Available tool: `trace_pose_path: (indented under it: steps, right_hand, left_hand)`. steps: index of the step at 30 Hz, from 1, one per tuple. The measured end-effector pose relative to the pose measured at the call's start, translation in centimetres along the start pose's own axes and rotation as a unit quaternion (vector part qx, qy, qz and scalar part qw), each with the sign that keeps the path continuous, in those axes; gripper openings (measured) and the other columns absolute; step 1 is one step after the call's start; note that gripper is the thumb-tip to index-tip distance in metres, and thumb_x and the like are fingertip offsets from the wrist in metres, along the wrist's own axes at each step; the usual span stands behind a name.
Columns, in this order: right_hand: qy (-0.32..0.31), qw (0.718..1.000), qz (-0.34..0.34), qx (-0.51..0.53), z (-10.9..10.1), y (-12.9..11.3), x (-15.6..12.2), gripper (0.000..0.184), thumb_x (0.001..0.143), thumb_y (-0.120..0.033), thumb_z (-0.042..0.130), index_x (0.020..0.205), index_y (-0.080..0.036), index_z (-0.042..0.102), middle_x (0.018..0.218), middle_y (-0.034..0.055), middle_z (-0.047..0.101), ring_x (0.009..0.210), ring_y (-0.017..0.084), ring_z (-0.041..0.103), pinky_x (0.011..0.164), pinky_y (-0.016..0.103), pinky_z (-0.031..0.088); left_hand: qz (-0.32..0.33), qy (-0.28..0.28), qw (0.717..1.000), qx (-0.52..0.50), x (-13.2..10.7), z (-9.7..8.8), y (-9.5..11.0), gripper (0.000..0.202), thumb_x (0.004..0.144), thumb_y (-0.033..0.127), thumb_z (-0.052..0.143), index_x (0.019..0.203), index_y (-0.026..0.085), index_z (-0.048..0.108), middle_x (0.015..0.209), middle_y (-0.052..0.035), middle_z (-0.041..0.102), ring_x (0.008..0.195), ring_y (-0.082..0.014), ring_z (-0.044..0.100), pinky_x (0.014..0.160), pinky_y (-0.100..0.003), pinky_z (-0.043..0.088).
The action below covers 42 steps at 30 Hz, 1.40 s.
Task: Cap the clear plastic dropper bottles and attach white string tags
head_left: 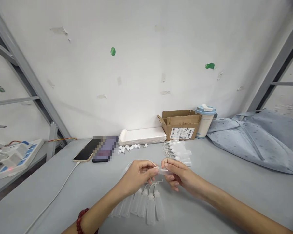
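My left hand [141,174] and my right hand [174,172] meet above the table, fingers pinched around a small translucent plastic tube [164,171]. My left fingers are at its end, where a white piece shows between the fingertips; my right fingers cover much of its body. Below my left hand, several similar tubes [150,209] with white tops and thin white cords lie fanned out, partly hidden by my arm. More such tubes [180,149] are piled beyond my right hand. Behind my left hand sits a group of small white caps [127,148].
Two phones lie at the left, a black one [86,151] on a charging cable [56,195] and a dark one [104,152]. A white stack [144,136], cardboard box [179,125], lidded cup [205,122] and blue-grey cloth [249,139] line the back. A power strip [20,159] is at far left.
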State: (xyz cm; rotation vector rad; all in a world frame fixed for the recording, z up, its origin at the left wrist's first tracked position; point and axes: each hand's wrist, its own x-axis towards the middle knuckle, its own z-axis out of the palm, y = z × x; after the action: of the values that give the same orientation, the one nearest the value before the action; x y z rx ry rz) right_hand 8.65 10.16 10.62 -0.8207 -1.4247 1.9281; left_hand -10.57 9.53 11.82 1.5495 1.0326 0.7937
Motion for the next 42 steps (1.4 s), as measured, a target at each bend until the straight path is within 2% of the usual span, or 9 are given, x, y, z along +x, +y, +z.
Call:
trace_pose_path:
  steps: [7, 11, 14, 20, 24, 30, 36, 39, 42]
  right_hand:
    - [0.025, 0.981, -0.077, -0.175, 0.1, -0.1, -0.2, 0.028, 0.09, -0.046, 0.039, 0.099, -0.02, 0.043, 0.063, -0.0045, 0.04, 0.055, 0.01, 0.037, 0.052, 0.023, 0.037]
    - [0.115, 0.851, -0.226, -0.461, -0.6, 0.7, 0.1, 0.025, 0.091, -0.036, 0.04, 0.105, -0.019, 0.05, 0.08, 0.0048, 0.054, 0.068, 0.016, 0.048, 0.061, 0.028, 0.04]
    - [0.115, 0.78, -0.301, -0.536, -0.9, 1.2, 0.3, 0.027, 0.094, -0.031, 0.032, 0.104, -0.017, 0.053, 0.082, 0.0086, 0.058, 0.069, 0.018, 0.05, 0.062, 0.03, 0.04]
    - [0.121, 0.847, -0.217, -0.469, 0.2, 0.0, -0.2, 0.034, 0.095, -0.037, 0.031, 0.082, -0.018, 0.057, 0.063, 0.0018, 0.052, 0.057, 0.014, 0.045, 0.056, 0.026, 0.034]
    - [0.128, 0.878, -0.182, -0.424, 0.4, -0.4, -0.3, 0.036, 0.094, -0.038, 0.033, 0.077, -0.018, 0.057, 0.06, -0.0004, 0.047, 0.054, 0.012, 0.043, 0.053, 0.025, 0.034]
    - [0.138, 0.765, -0.313, -0.546, -0.4, 1.0, 0.1, 0.029, 0.094, -0.031, 0.032, 0.104, -0.016, 0.055, 0.075, 0.0064, 0.056, 0.063, 0.016, 0.049, 0.059, 0.027, 0.039]
    - [0.148, 0.693, -0.348, -0.614, -0.4, 1.1, 0.1, 0.03, 0.095, -0.033, 0.033, 0.106, -0.016, 0.056, 0.076, 0.008, 0.056, 0.061, 0.016, 0.048, 0.054, 0.027, 0.037]
    - [0.143, 0.69, -0.347, -0.618, -0.3, 1.1, 0.1, 0.032, 0.095, -0.033, 0.031, 0.104, -0.016, 0.057, 0.073, 0.0077, 0.056, 0.06, 0.016, 0.047, 0.053, 0.027, 0.036]
    - [0.122, 0.734, -0.334, -0.579, -0.2, 0.9, -0.1, 0.031, 0.095, -0.033, 0.031, 0.105, -0.016, 0.056, 0.072, 0.0074, 0.056, 0.061, 0.016, 0.047, 0.055, 0.028, 0.036]
  left_hand:
    - [-0.057, -0.035, 0.996, -0.061, 0.4, -0.7, -0.2, 0.043, 0.074, 0.053, 0.059, 0.061, 0.012, 0.055, 0.053, 0.0007, 0.054, 0.046, -0.0097, 0.051, 0.049, -0.023, 0.042]
    - [-0.067, -0.015, 0.996, -0.064, 0.3, -0.8, 0.1, 0.042, 0.077, 0.051, 0.057, 0.06, 0.012, 0.055, 0.054, 0.001, 0.053, 0.046, -0.0087, 0.051, 0.05, -0.022, 0.041]
    - [-0.056, -0.021, 0.998, -0.036, 0.0, -0.7, 0.3, 0.038, 0.078, 0.047, 0.057, 0.064, 0.012, 0.056, 0.055, 0.0005, 0.054, 0.048, -0.0098, 0.052, 0.051, -0.023, 0.042]
    - [0.1, 0.046, 0.981, 0.158, -0.7, 0.0, 0.0, 0.022, 0.083, 0.033, 0.052, 0.083, 0.015, 0.063, 0.07, -0.0033, 0.061, 0.065, -0.0149, 0.059, 0.066, -0.026, 0.047]
    - [0.097, 0.042, 0.986, 0.13, -0.6, 0.1, 0.0, 0.022, 0.083, 0.035, 0.052, 0.086, 0.016, 0.063, 0.078, -0.0041, 0.063, 0.069, -0.0151, 0.06, 0.067, -0.026, 0.049]
    - [-0.006, -0.03, 0.999, 0.033, -0.1, -0.1, -0.1, 0.042, 0.086, 0.048, 0.044, 0.07, 0.012, 0.057, 0.064, -0.0028, 0.06, 0.054, -0.0125, 0.058, 0.053, -0.024, 0.046]
    - [-0.052, -0.048, 0.997, -0.04, -0.1, -0.2, -0.5, 0.047, 0.084, 0.054, 0.043, 0.068, 0.012, 0.054, 0.056, 0.0002, 0.054, 0.044, -0.0096, 0.052, 0.05, -0.024, 0.041]
    - [-0.053, -0.042, 0.997, -0.046, -0.1, -0.1, -0.4, 0.046, 0.083, 0.054, 0.046, 0.067, 0.012, 0.054, 0.055, 0.0019, 0.051, 0.042, -0.0085, 0.049, 0.047, -0.023, 0.038]
    - [-0.021, -0.027, 0.999, -0.016, -0.2, 0.2, -0.2, 0.045, 0.083, 0.052, 0.047, 0.06, 0.014, 0.05, 0.053, 0.0031, 0.049, 0.042, -0.008, 0.048, 0.048, -0.023, 0.038]
